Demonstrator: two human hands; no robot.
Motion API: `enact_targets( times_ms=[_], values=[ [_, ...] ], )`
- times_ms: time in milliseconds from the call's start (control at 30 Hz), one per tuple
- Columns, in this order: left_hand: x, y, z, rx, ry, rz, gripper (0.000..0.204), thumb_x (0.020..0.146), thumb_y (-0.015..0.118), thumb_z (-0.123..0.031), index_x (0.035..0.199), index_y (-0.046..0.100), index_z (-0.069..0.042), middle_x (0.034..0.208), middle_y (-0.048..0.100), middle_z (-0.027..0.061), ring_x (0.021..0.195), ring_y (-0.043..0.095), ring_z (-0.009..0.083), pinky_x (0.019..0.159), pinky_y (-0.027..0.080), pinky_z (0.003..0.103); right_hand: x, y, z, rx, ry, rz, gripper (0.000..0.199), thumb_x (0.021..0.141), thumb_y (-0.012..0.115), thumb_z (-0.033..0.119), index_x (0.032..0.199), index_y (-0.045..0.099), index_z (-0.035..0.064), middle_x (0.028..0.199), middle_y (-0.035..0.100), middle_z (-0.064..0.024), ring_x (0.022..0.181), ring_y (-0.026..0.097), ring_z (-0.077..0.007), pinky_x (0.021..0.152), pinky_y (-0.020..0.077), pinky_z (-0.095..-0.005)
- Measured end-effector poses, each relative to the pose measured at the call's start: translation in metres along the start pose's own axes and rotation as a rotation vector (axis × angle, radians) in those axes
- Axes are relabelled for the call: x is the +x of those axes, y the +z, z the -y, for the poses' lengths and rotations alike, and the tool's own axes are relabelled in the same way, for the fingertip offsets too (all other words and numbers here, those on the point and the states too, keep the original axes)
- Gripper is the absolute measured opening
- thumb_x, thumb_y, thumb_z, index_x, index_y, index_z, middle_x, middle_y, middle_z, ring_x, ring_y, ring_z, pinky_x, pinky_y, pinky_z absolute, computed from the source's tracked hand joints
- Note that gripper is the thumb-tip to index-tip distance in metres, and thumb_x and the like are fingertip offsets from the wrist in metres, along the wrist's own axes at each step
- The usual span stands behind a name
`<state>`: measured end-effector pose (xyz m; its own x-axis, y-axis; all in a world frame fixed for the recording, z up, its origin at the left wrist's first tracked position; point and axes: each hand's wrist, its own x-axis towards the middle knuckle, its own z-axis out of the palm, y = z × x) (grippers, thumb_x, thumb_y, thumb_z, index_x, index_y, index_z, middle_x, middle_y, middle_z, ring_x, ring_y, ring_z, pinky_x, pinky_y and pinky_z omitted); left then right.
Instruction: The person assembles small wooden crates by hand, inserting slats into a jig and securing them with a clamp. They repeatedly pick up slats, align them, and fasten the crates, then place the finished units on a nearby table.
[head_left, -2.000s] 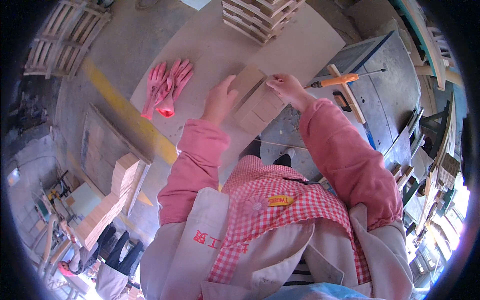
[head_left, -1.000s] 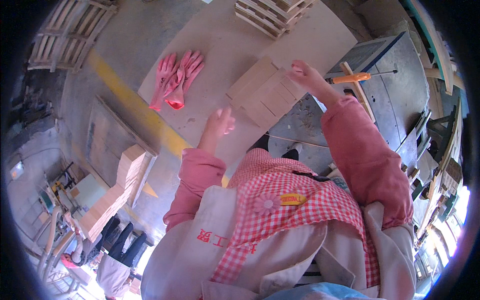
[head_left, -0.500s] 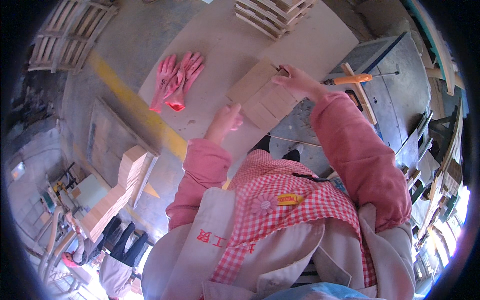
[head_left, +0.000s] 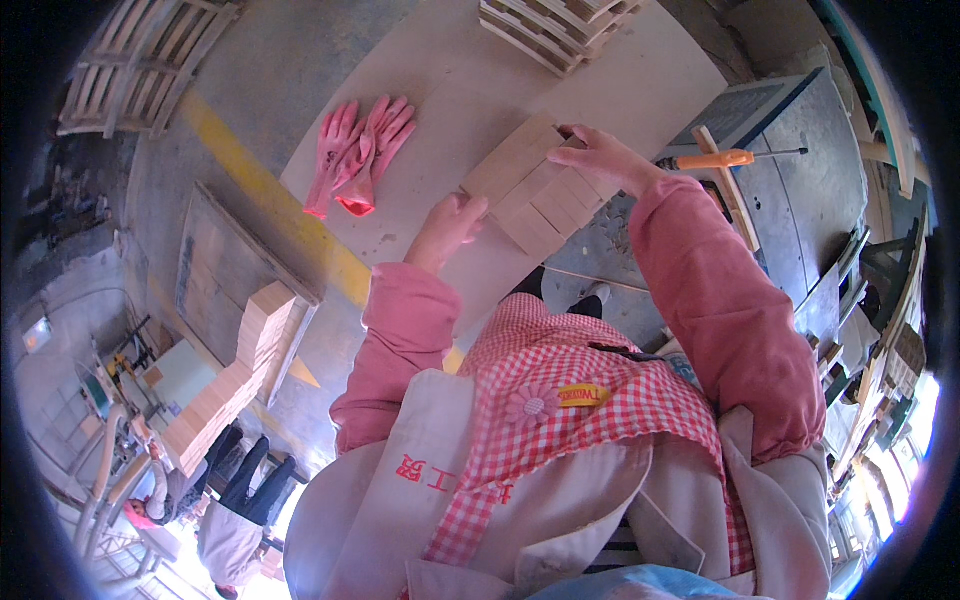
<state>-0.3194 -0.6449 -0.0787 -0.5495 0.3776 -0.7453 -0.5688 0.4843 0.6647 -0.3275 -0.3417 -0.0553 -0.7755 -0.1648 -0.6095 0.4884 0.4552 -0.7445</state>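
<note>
Several pale flat wooden pieces lie side by side at the table's near edge, the shorter blocks (head_left: pixel 552 207) closest to me. Along their far side runs a longer wooden board (head_left: pixel 512 158). My right hand (head_left: pixel 603 160) closes over this board's right end, thumb on the near side and fingers on the far side. At its left end my left hand (head_left: pixel 453 228) has curled fingers, with the thumb and fingertips against the corner. The undersides of the fingers are hidden. A pair of pink rubber gloves (head_left: pixel 357 155) lies to the left on the same tabletop (head_left: pixel 450 110).
Slatted wooden pieces (head_left: pixel 560 30) are stacked at the far edge. To my right, an orange-handled screwdriver (head_left: pixel 715 160) lies across a wooden strip (head_left: pixel 728 190) on a grey metal surface (head_left: pixel 810 190). Stacked wooden blocks (head_left: pixel 235 380) stand at lower left, near another person (head_left: pixel 230 540).
My left hand has moved in to the board's left corner. My right hand stays at the other end. The whole view has shifted slightly.
</note>
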Motion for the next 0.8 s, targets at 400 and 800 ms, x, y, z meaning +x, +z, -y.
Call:
enact_targets(
  times_ms=[400,800],
  values=[
    [0.019,-0.030,-0.029,0.357,0.531,-0.176,0.060,0.092,0.062,-0.040,0.130,0.052,0.006,0.118,0.064,0.0196,0.109,0.062,0.0272,0.092,0.049,0.035,-0.044,0.010,-0.043,0.481,0.286,0.126,0.028,0.091,0.067,0.032,0.096,0.061,0.0045,0.086,0.064,-0.0052,0.078,0.063,-0.0094,0.063,0.0531,-0.0232],
    [0.033,0.000,-0.076,0.700,0.396,-0.119,0.047,0.088,0.061,-0.036,0.112,0.059,0.004,0.100,0.068,0.0231,0.092,0.066,0.0335,0.078,0.049,0.041,-0.031,0.108,0.000,0.806,0.082,0.156,0.022,0.090,0.060,0.020,0.074,0.057,0.0053,0.065,0.051,0.0009,0.059,0.052,-0.0103,0.053,0.0439,-0.0251]
  ],
)
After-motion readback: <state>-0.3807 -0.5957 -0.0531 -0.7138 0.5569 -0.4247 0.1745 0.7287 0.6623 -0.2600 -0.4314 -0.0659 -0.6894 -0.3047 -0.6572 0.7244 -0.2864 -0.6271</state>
